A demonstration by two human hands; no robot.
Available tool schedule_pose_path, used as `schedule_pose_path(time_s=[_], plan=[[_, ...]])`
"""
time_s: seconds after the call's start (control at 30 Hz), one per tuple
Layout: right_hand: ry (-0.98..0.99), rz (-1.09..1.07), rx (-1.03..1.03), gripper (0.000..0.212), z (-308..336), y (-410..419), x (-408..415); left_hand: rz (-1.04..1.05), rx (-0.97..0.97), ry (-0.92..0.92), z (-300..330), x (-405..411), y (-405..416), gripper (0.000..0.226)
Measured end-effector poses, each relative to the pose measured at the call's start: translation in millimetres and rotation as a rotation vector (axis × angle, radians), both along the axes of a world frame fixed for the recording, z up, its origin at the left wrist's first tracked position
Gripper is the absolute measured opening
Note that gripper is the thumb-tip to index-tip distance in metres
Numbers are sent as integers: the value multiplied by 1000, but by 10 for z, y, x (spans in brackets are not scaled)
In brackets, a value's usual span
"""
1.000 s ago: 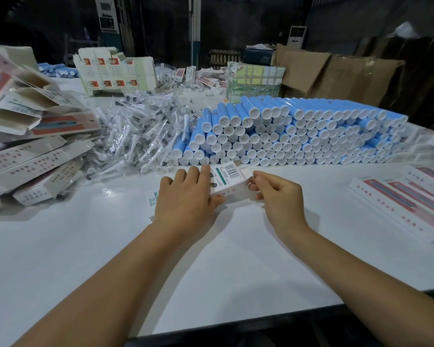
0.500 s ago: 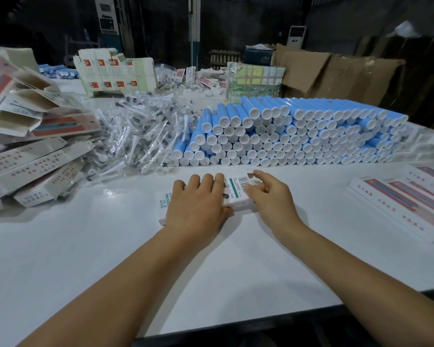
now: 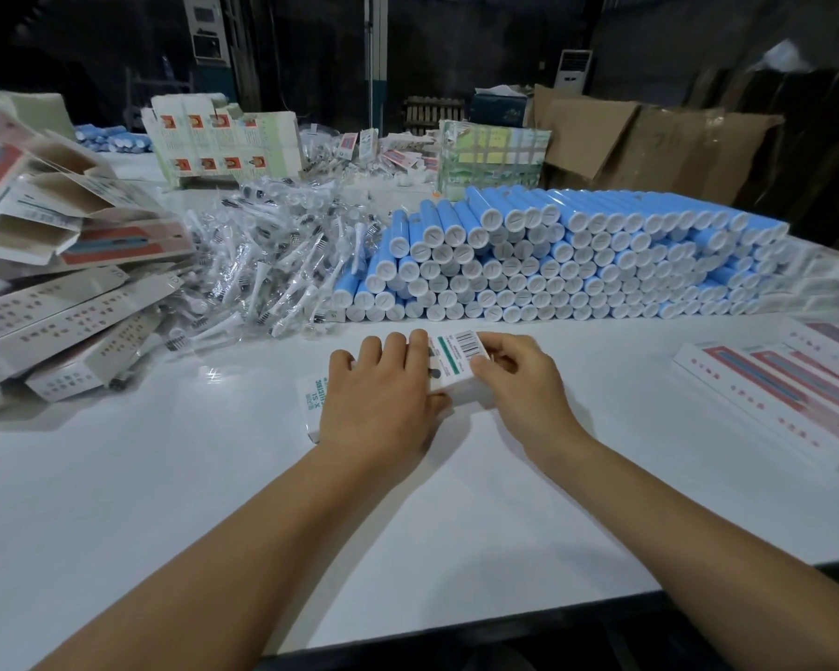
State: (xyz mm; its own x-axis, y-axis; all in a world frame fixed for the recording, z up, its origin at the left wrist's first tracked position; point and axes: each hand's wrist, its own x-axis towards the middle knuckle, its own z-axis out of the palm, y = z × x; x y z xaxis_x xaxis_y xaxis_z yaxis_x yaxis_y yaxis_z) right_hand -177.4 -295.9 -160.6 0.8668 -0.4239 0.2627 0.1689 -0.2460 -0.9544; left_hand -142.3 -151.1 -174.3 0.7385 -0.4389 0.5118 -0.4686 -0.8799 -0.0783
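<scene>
A long white carton (image 3: 456, 353) with a barcode and green print lies flat on the white table (image 3: 190, 501), in front of me. My left hand (image 3: 379, 404) rests palm down on its middle, fingers straight and pressing, and hides most of the top face. My right hand (image 3: 524, 380) is at the carton's right end, its fingers curled and pinching that end near the barcode. The carton's left end (image 3: 313, 404), with blue-green lettering, sticks out beside my left wrist.
A wide stack of blue tubes with white caps (image 3: 577, 263) runs behind the carton. Bagged white brush heads (image 3: 272, 263) are heaped to its left. Open and flat cartons (image 3: 59, 283) pile up at far left. Flat printed boxes (image 3: 771, 389) lie at right.
The carton, held slightly raised between both hands a second ago, now lies flat on the table. My left hand has slid right along it, uncovering its left end.
</scene>
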Motion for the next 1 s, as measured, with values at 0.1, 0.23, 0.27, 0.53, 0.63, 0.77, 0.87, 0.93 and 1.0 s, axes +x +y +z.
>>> schedule_pose_path(time_s=[0.1, 0.23, 0.27, 0.53, 0.63, 0.77, 0.87, 0.93, 1.0], plan=[[-38, -218, 173, 43, 33, -98, 19, -6, -65, 15, 23, 16, 13, 69], [177, 214, 1073, 42, 109, -119, 15, -11, -80, 36, 41, 9, -13, 73], [187, 291, 1089, 47, 102, -103, 16, -17, -72, 35, 43, -3, -30, 75], [-47, 32, 250, 17, -33, -10, 12, -33, -21, -26, 17, -72, -80, 74], [-95, -90, -387, 22, -90, 0, -26, -48, -16, -67, -8, -95, -80, 77], [-110, -117, -528, 36, -121, -30, -22, -52, -1, -78, 18, -111, -80, 74], [-52, -57, -373, 35, -104, -3, -60, -43, 25, -73, 15, -120, -79, 76], [-14, 66, 49, 31, -62, 1, -65, -32, 32, -67, 14, -111, -74, 77], [21, 192, 430, 35, -8, -23, -49, -18, 30, -64, 14, -100, -57, 76]])
